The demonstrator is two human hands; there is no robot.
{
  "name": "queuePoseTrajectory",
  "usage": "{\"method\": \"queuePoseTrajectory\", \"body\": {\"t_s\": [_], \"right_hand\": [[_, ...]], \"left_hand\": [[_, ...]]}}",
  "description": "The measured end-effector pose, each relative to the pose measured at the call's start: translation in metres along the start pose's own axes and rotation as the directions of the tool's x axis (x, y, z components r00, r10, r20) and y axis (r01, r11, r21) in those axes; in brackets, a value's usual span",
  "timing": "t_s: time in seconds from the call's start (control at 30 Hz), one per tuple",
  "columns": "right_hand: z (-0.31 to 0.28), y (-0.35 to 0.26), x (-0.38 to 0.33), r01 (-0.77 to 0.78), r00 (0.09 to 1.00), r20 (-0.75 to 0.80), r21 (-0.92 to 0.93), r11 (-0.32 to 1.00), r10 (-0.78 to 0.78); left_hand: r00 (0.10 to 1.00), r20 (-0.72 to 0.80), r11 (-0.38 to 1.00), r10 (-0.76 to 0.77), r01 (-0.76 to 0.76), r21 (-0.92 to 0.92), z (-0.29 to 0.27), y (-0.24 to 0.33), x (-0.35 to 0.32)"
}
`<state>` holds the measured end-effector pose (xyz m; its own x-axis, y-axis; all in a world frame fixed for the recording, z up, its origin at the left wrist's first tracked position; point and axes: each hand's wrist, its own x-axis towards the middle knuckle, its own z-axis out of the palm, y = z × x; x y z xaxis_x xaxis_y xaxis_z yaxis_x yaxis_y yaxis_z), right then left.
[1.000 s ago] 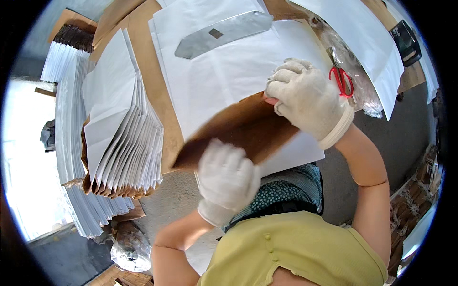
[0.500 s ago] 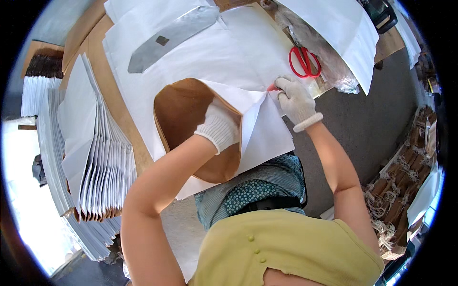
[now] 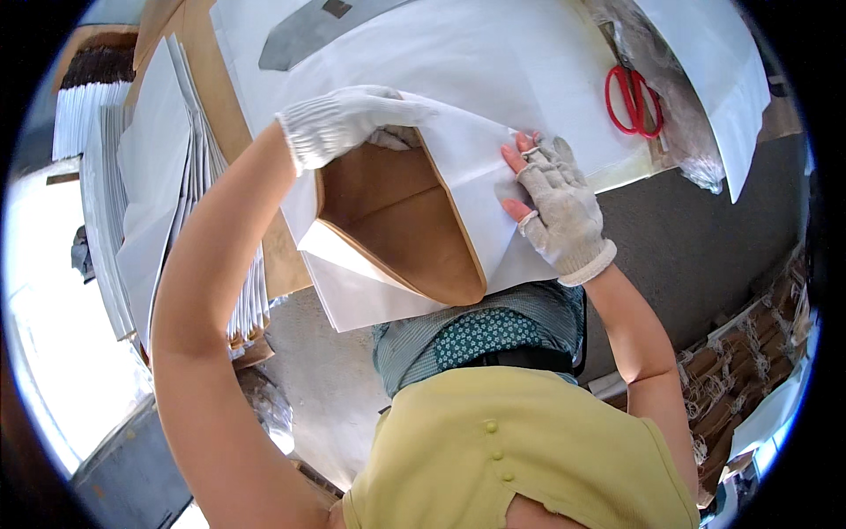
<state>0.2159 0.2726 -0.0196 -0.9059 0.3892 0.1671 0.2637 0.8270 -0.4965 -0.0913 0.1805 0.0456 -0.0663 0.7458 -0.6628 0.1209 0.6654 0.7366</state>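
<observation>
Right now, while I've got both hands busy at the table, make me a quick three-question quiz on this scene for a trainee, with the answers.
1. True or false: bare fingertips show on the right hand.
2. What colour is the inside of the open paper bag? A: green; B: brown; C: blue.
3. Which hand is at the far edge of the bag's mouth?

Key: 1, true; 2, B; 3, the left hand.

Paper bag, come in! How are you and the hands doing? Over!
Left hand at far rim of paper bag; right hand spread on white paper; bag's mouth open, brown inside; red-handled scissors off right, clear.
</observation>
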Motion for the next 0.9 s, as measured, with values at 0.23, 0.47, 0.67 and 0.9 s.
{"method": "queuePoseTrajectory", "body": {"t_s": [0.23,0.47,0.67,0.9], "right_hand": [[0.008,-0.012,-0.001,0.025,1.0,0.023,-0.255,0.967,-0.02],[0.017,-0.039,-0.028,0.379,0.902,0.252,-0.067,0.923,-0.352],[0.023,-0.025,0.041,0.176,0.981,0.122,-0.263,0.949,-0.148],[0.032,-0.02,0.083,0.316,0.944,0.179,-0.261,0.912,-0.276]], "left_hand": [[0.969,-0.237,0.723,0.067,0.117,0.681,0.023,0.001,0.019],[0.922,-0.336,0.691,0.191,0.117,0.714,0.032,-0.016,0.022],[0.841,-0.388,0.639,0.377,0.066,0.766,0.028,0.009,-0.045],[0.533,-0.823,0.922,0.196,-0.385,-0.03,0.066,-0.113,-0.11]]}}
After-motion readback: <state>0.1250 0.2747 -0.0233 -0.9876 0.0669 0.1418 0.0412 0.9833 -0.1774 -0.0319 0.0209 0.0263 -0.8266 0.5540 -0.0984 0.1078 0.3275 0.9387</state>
